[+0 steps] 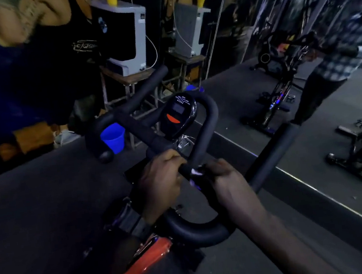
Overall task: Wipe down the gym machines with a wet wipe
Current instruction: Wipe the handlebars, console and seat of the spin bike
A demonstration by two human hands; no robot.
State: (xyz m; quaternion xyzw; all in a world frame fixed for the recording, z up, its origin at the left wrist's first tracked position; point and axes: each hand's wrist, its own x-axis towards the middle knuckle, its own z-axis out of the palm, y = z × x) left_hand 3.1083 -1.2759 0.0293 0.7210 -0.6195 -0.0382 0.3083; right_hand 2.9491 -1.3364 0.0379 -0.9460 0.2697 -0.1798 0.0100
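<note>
Both of my hands meet at the middle of the exercise bike's black foam-padded handlebar (205, 121), and that is where the small pale wet wipe (196, 172) sits: bunched against the padded bar where the loop joins the centre clamp, with only a crumpled corner showing. My right hand (221, 177) has its fingers curled around the bar with the wipe pinched under them, which I judge is how the cloth is kept pressed tight on the foam while it rubs. My left hand (160, 179) is clenched on the bar just beside it, fingers wrapped over the top, most likely to steady the handlebar against that rubbing. Just beyond the hands, the glossy black oval console with an orange button (179, 117) stands at the centre of the handlebar, tilted back toward me. A blue plastic cup (113, 139) hangs in a holder at the far left end of the bar. Below, the bike's orange-red frame (144, 261) runs down toward the bottom edge of the view, over dark rubber flooring (39, 218). A wall mirror (303, 79) along the right edge of the floor reflects the bike and a figure in a checked shirt. Behind stands a white appliance on a wooden stool (125, 42), and another person in a dark top (59, 49) is blurred at the upper left.
</note>
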